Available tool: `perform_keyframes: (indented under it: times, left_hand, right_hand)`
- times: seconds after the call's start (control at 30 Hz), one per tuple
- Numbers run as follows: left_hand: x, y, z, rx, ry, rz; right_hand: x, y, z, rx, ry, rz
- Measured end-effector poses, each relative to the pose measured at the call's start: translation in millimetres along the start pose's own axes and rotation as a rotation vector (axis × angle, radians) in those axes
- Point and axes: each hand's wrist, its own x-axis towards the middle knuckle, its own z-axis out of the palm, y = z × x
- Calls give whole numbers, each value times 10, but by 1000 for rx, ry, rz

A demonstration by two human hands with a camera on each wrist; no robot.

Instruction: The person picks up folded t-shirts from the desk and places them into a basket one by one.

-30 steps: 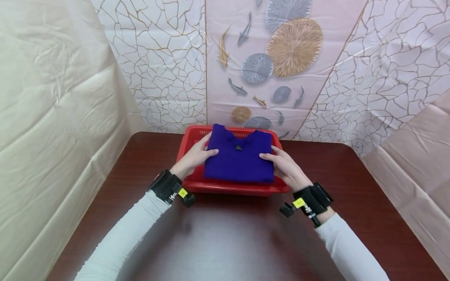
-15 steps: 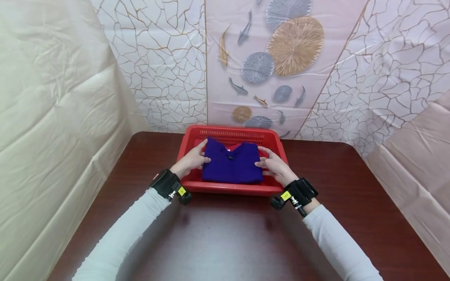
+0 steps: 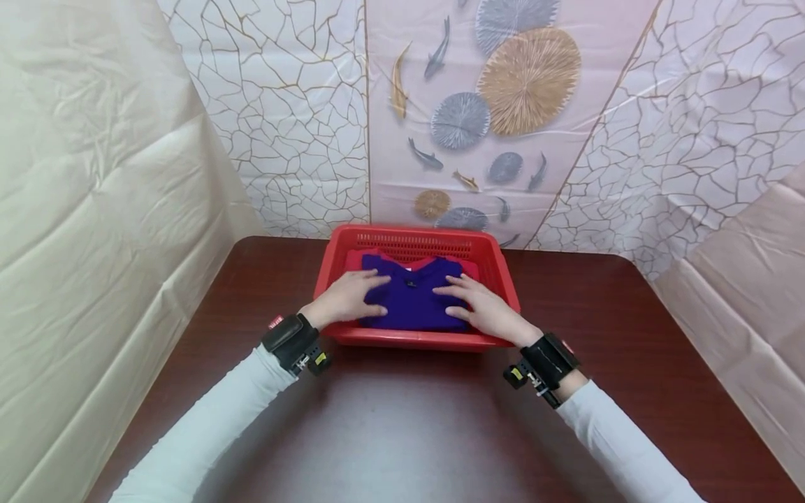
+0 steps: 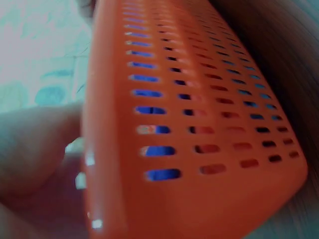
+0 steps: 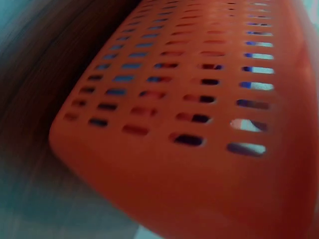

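A folded dark blue shirt (image 3: 411, 304), its V-shaped collar toward the back, lies in a red plastic basket (image 3: 415, 339). Red cloth (image 3: 469, 268) shows under and around it. Over the shirt's left side my left hand (image 3: 344, 297) has its fingers spread. My right hand (image 3: 489, 307) is spread over the right side in much the same way. Whether the fingertips press on the cloth or hover just above, I cannot tell. In the left wrist view, part of the left hand (image 4: 35, 149) appears beyond the slotted basket wall (image 4: 209, 149); the right wrist view shows mostly basket wall (image 5: 164, 164).
The basket stands toward the back of a dark red-brown table (image 3: 402, 426). A patterned curtain (image 3: 302, 119) hangs behind it, and pale cloth (image 3: 113, 230) closes off the left side. Each wrist wears a black strap with a small camera.
The blue shirt has gone down into the basket onto the red cloth. Both hands have let go of its side edges and now spread over its top.
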Motion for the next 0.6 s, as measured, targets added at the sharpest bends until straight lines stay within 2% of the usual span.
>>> perform_keyframes:
  times: [0.07, 0.13, 0.33, 0.4, 0.5, 0.6]
  left_hand:
    - [-47, 30, 35, 41, -91, 28]
    - [-85, 48, 68, 57, -159, 14]
    - [-103, 47, 130, 53, -256, -19]
    - [-96, 28, 139, 52, -271, -15]
    - [-81, 4, 141, 52, -267, -5]
    - [-92, -18, 126, 54, -212, -7]
  right_hand:
    - [-42, -31, 27, -21, -62, -46]
    - [-68, -58, 45, -35, -116, -55]
    - [-56, -97, 61, -54, -250, -10]
    - [-33, -100, 67, -51, -283, 5]
    - [-3, -92, 68, -38, -286, 19]
    - [36, -83, 78, -43, -236, 24]
